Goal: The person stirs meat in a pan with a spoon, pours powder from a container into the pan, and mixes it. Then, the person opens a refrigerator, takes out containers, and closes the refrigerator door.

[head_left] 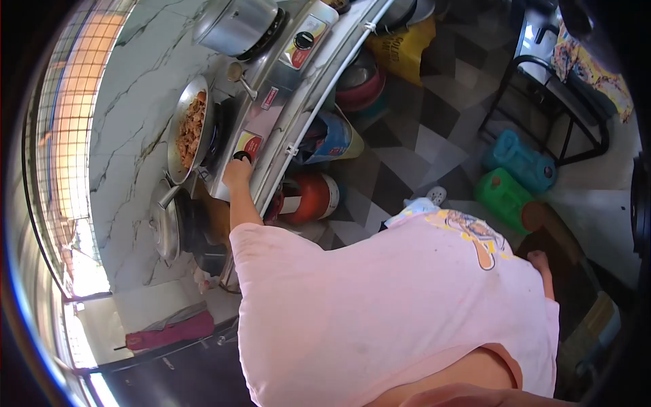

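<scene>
My left hand point(239, 169) reaches to the front panel of a gas stove point(237, 122), its fingers closed around the black control knob point(242, 157) of the nearer burner. On that burner rests a pan point(178, 169) filled with browned chunks of food point(192, 129). A ladle point(242, 80) with a round bowl lies on the stove between the two burners. Down by my right side hangs my right hand point(538, 260), small in view, with its fingers curled in and nothing visible in them.
A silver pot point(237, 26) sits on the farther burner. Beside the stove stands a lidded pan point(166, 224). Below the counter are a red-orange gas cylinder point(310, 197) and several basins and bags. Green point(503, 197) and blue jugs point(519, 161) stand on the floor near a black-framed stool point(563, 95).
</scene>
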### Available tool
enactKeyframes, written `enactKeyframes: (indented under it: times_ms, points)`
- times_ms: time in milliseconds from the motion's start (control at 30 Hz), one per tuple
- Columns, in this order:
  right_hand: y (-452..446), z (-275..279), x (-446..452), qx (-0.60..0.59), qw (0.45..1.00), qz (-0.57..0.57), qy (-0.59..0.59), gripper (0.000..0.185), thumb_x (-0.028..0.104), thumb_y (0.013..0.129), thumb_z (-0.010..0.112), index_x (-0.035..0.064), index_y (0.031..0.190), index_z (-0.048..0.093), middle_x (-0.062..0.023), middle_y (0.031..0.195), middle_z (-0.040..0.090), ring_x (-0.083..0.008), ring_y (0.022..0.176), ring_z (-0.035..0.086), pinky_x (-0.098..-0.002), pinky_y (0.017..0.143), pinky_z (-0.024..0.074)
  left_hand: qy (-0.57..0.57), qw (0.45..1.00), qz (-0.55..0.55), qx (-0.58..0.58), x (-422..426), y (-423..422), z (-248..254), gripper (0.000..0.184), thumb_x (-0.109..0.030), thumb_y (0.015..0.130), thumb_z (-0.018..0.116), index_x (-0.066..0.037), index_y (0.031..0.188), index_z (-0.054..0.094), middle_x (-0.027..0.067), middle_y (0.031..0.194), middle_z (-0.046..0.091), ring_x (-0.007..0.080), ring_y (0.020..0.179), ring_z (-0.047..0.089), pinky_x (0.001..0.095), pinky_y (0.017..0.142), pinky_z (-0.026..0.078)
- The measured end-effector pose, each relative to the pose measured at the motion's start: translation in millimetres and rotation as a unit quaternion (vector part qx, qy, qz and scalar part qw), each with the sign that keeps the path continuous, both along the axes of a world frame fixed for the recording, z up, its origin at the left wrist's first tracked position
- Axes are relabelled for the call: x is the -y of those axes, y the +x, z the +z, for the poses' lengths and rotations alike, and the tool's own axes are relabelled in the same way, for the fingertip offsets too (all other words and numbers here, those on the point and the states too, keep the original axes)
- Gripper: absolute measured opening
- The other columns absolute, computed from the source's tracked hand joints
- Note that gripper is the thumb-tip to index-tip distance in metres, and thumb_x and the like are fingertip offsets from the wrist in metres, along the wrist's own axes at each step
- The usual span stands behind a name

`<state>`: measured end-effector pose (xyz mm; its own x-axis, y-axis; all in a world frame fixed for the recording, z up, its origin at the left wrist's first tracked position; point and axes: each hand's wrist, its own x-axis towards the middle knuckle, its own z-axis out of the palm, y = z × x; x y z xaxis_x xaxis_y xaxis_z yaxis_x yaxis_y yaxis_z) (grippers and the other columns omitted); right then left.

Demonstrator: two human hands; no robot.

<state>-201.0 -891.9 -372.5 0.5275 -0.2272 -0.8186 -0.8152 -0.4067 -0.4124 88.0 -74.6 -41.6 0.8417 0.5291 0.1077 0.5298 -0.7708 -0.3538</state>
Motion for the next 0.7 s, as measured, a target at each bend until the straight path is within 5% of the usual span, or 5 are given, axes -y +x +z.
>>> enactKeyframes:
  times_ms: [200,333,467,700]
  points:
    - [48.2,9.7,-39.8,-0.006,0.999,-0.023,0.024,0.011,0.012,0.079,0.052,0.0027,0.084,0.052,-0.0041,0.055,0.048,-0.0126,0.041,0.046,-0.0244,0.035,0.0362,-0.032,0.999,0.037,0.009,10.8,-6.7,7.1,0.047,-0.036,0.084,0.039,0.004,0.090,0.063,0.0250,0.095,0.060,0.0379,0.092,0.057,0.0440,0.081,0.044]
    - [66.1,-50.1,-25.9,0.024,0.990,-0.106,0.089,0.009,0.013,0.081,0.051,0.0038,0.084,0.052,-0.0033,0.056,0.049,-0.0125,0.043,0.047,-0.0261,0.037,0.0375,-0.037,0.998,0.055,-0.017,8.4,-11.1,14.2,0.049,-0.038,0.083,0.039,0.004,0.092,0.062,0.0251,0.096,0.059,0.0375,0.093,0.057,0.0442,0.081,0.044]
    - [95.7,-31.5,-38.7,0.066,0.995,-0.041,0.059,0.018,0.019,0.083,0.054,0.0032,0.092,0.054,-0.0032,0.059,0.050,-0.0115,0.044,0.047,-0.0244,0.038,0.0371,-0.055,0.994,0.074,-0.063,-32.0,-7.6,6.5,0.050,-0.039,0.082,0.040,0.005,0.092,0.062,0.0259,0.096,0.059,0.0384,0.093,0.057,0.0446,0.082,0.044]
    - [84.3,-17.1,-73.0,0.016,0.992,-0.100,0.074,0.019,0.019,0.085,0.053,0.0027,0.094,0.054,-0.0022,0.060,0.048,-0.0095,0.043,0.044,-0.0220,0.036,0.0338,-0.029,0.997,0.041,-0.060,-15.2,-11.0,20.8,0.048,-0.036,0.080,0.040,0.006,0.086,0.063,0.0267,0.091,0.060,0.0383,0.091,0.057,0.0436,0.081,0.044]
